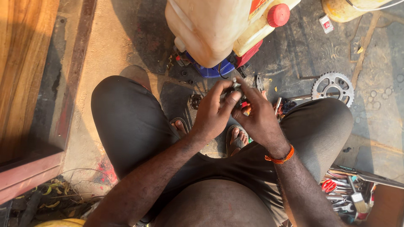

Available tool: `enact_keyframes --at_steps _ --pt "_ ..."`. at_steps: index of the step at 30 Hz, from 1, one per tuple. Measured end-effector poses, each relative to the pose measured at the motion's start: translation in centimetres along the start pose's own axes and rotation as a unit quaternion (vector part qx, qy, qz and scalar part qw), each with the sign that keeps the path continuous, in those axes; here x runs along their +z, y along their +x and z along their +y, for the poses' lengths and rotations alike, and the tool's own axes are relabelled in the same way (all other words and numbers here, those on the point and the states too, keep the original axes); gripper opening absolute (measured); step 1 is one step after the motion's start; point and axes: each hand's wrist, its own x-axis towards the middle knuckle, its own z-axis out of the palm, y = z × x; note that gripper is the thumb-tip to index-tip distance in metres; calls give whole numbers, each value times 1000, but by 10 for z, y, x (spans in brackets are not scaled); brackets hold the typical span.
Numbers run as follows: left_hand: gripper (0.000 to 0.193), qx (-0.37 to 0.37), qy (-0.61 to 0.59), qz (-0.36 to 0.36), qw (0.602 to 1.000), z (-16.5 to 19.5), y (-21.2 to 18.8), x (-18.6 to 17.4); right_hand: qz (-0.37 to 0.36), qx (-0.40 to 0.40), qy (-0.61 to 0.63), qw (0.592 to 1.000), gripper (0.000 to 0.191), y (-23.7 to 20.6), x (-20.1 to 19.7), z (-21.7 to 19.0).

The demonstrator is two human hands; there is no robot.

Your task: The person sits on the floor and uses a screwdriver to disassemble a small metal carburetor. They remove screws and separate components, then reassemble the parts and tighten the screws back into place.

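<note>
**Two hands closed on a small dark metal part above the sandalled feet**

Nearest the camera, the person sits with knees apart in dark shorts; an orange thread band [279, 159] circles the right wrist; at the lower right lies a heap of hand tools [346, 197], red-handled pliers among them. Between the knees the left hand [213, 112] and the right hand [256, 118] meet; the left thumb and fingers are pressed together around a small dark metal part [235, 89], and the right fingers curl in against it from the other side, pinching its lower end; the part sits at the fingertips, above the feet in sandals [235, 141]; its exact shape cannot be told. Further out, on the stained concrete floor, a toothed sprocket [333, 87] lies to the right, well apart from the hands; beyond the hands stands a cream plastic tank [210, 29] with a red cap [278, 15], on a blue and red base.
</note>
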Motion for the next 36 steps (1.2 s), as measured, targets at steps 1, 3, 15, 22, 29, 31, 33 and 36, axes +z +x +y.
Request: enact_keyframes --at_steps 1,3,15,22,29,31,33,36 --pt "47 -42 38 12 998 -3 0 2 -26 29 -2 999 81 0 1 2" --pt "47 -47 18 11 999 -7 -5 0 -53 52 13 997 79 -2 3 8" --pt "30 151 -166 210 952 58 -36 -102 -57 58 445 892 52 15 -10 18" --pt "37 198 -62 341 917 121 -110 -207 -12 44 581 813 40 39 -16 21" --pt "34 223 -47 343 911 144 -106 -221 31 70 547 834 42 43 -21 38" --pt "33 253 -71 327 908 152 -95 -217 72 94 503 856 39 35 -25 42" --pt "30 253 -87 310 912 147 -78 -202 106 107 462 874 41 27 -29 44" --pt "24 212 -89 272 935 119 -40 -166 142 104 400 899 43 15 -37 50"
